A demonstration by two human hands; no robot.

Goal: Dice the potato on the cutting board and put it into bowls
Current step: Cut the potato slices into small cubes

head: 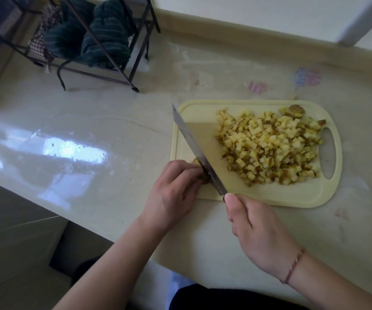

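A pale yellow cutting board lies on the counter, with a large heap of diced potato spread over its right half. A potato end piece sits at the board's far edge. My left hand curls its fingers over a small remaining potato piece at the board's near left corner; most of that piece is hidden. My right hand grips the handle of a long knife, whose blade lies right beside my left fingers on the potato piece. No bowl is in view.
A dark metal rack holding dark striped cloths stands at the back left of the glossy beige counter. A wall runs behind the board. The counter's front edge cuts diagonally at the lower left.
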